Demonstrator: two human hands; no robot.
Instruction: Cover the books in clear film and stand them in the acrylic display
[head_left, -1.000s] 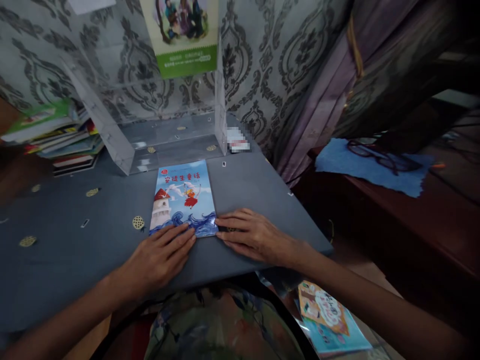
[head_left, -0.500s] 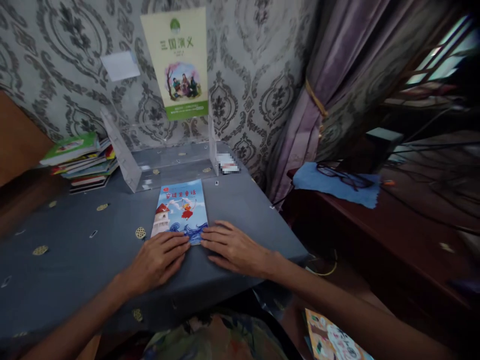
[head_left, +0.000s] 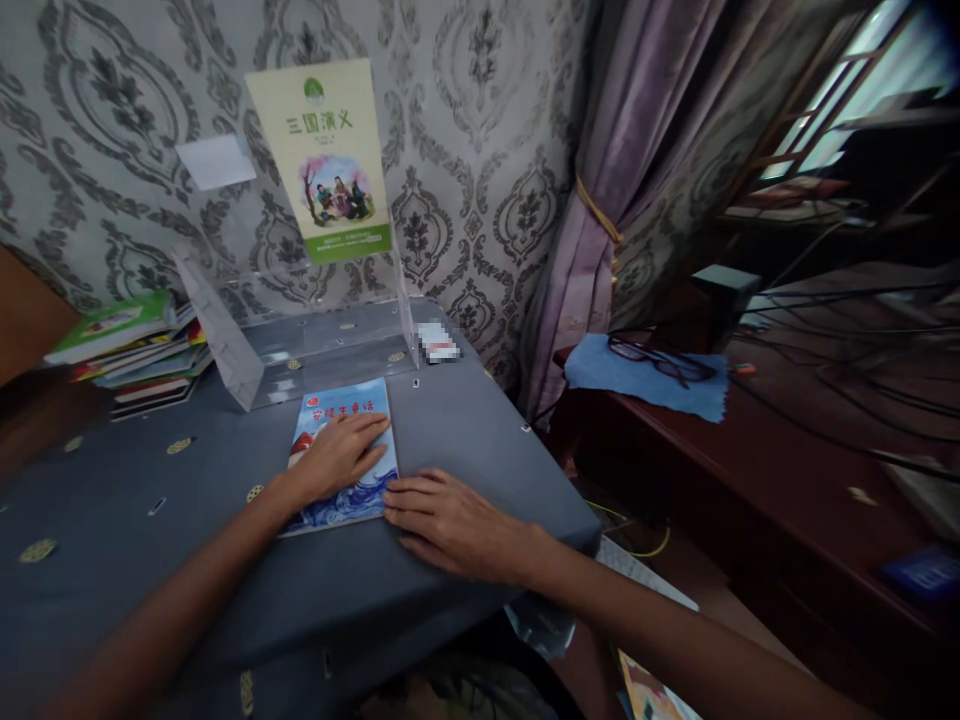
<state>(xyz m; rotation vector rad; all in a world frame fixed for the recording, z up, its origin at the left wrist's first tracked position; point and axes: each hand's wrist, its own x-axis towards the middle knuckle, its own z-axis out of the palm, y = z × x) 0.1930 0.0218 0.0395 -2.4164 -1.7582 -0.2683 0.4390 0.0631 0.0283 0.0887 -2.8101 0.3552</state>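
Observation:
A blue picture-covered book (head_left: 352,500) lies closed on the cloth-covered table (head_left: 450,420), its cover facing up. My left hand (head_left: 337,455) rests across the middle of the cover, fingers stretched toward the right edge, hiding part of the drawing. At the book's lower right edge, my right hand (head_left: 450,525) lies with fingers out, fingertips touching the edge and the palm over the table. Behind the book stands a clear plastic stand (head_left: 240,375). A green and cream book (head_left: 337,170) is upright above it.
A stack of books (head_left: 142,345) sits at the left against the patterned wall. A card-like item (head_left: 437,341) lies right of the stand. On a dark red table (head_left: 675,430) are a blue cloth (head_left: 637,380), eyeglasses (head_left: 660,360) and cables. Another book (head_left: 649,690) is low down at right.
My left hand has moved from the book's bottom edge up onto the middle of its cover. My right hand stays at the lower right edge. The camera view has shifted.

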